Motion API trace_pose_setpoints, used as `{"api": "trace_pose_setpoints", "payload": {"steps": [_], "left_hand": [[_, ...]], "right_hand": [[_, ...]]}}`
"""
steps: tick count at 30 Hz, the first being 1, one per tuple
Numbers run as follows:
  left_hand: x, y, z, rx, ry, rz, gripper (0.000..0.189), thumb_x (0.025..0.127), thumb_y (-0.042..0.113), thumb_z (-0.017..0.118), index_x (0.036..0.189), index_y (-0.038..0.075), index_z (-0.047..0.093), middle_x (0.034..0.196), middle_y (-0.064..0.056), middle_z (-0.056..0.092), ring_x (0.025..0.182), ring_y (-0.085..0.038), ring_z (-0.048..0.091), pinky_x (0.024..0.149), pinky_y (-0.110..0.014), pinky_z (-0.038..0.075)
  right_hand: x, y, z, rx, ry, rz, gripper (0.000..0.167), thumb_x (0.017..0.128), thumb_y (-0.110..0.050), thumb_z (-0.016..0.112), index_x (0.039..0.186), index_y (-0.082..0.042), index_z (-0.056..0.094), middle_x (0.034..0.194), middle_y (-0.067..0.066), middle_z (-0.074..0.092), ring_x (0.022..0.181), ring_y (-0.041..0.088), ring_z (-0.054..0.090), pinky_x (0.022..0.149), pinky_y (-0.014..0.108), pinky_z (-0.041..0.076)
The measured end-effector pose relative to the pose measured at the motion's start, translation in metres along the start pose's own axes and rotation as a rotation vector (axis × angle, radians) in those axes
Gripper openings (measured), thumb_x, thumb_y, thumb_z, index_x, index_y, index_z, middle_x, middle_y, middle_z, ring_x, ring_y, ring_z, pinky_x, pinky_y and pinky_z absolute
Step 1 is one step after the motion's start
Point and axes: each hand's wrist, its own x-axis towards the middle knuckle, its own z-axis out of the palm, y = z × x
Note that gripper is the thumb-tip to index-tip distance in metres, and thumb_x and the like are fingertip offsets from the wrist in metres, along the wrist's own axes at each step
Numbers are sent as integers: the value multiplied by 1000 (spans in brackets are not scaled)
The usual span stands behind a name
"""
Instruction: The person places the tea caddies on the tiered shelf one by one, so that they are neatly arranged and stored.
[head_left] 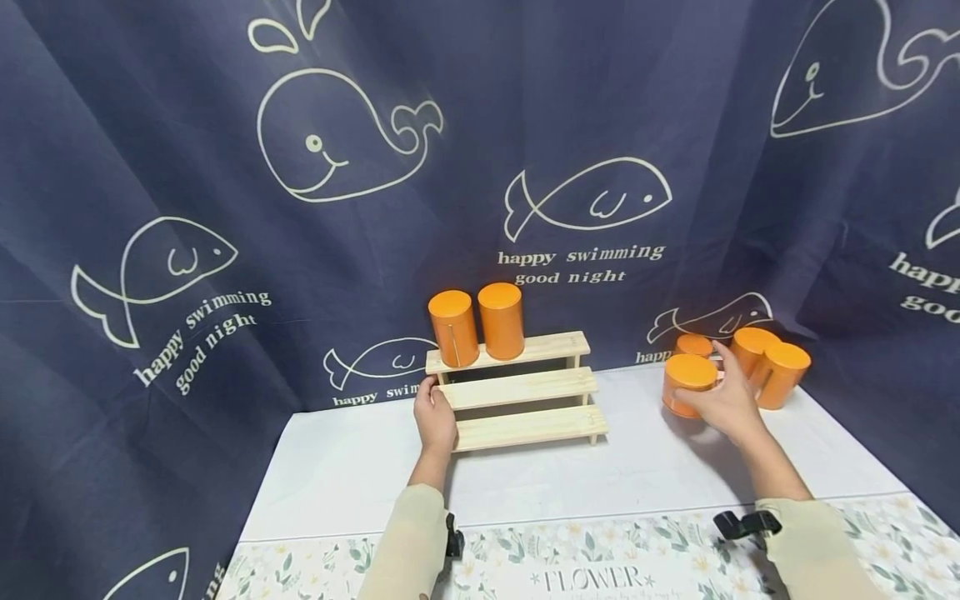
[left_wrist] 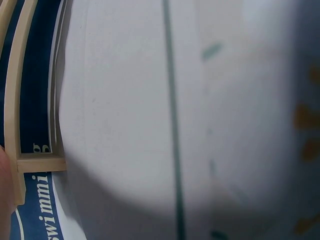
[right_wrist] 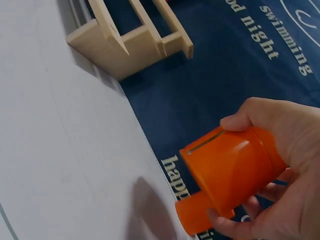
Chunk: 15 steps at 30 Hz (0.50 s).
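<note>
My left fingers [head_left: 426, 392] grip the left end of a three-tier wooden rack [head_left: 517, 388], with the thumb on the near side. The rack extends to the right of these fingers and stands on the white table [head_left: 540, 483]. Its tiers rise stepwise away from me.

Two orange cans, a left rack can [head_left: 454, 332] and a right rack can [head_left: 501, 323], stand upright side by side on the top tier, above and to the right of my left fingers.

My right fingers [head_left: 727, 360] grasp a held orange can [head_left: 688, 385] around its side: thumb on the near side, other fingers opposite. The can is to the right of the rack, well apart from it, and appears raised off the table.

Just beyond my right fingers is a rear orange can [head_left: 693, 344], partly hidden by the held one. To the right of the same fingers stand two more: an inner can [head_left: 752, 343] and an outer can [head_left: 784, 377], close together.

A dark blue curtain [head_left: 465, 50] printed with whales and fish hangs beyond both sets of fingers. Nearer to me than either set, a floral-printed strip [head_left: 555, 546] covers the table.
</note>
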Motion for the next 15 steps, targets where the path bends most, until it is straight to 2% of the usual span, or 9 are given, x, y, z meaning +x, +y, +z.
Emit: {"api": "trace_pose_setpoints", "payload": {"steps": [3, 5, 9, 15], "left_hand": [[0, 1, -1, 4, 11, 5, 35, 108, 2, 40, 134, -7, 62, 142, -27, 64, 141, -41, 57, 122, -53, 47], [0, 2, -1, 8, 17, 9, 35, 108, 1, 40, 134, -8, 62, 141, -27, 64, 140, -42, 57, 121, -54, 46], [0, 3, -1, 9, 19, 10, 35, 108, 1, 41, 134, -8, 62, 141, -27, 64, 140, -42, 57, 121, -54, 46], [-1, 2, -1, 3, 13, 9, 35, 108, 1, 41, 135, -9, 61, 141, -27, 64, 140, -42, 57, 120, -54, 48]], "right_hand": [[0, -4, 7, 9, 47, -64, 107, 80, -16, 89, 164, 1, 25, 147, 34, 45, 113, 40, 51, 81, 26, 44], [-1, -6, 10, 24, 70, -91, 99, 79, -15, 89, 160, 1, 36, 143, 32, 49, 109, 34, 50, 76, 18, 38], [-5, -13, 16, 48, 82, -121, 87, 79, -12, 89, 153, 2, 47, 138, 31, 52, 109, 31, 49, 77, 21, 38], [-8, -22, 24, 95, 102, -144, 87, 77, -9, 89, 153, 1, 49, 132, 24, 56, 105, 24, 46, 79, 24, 38]]}}
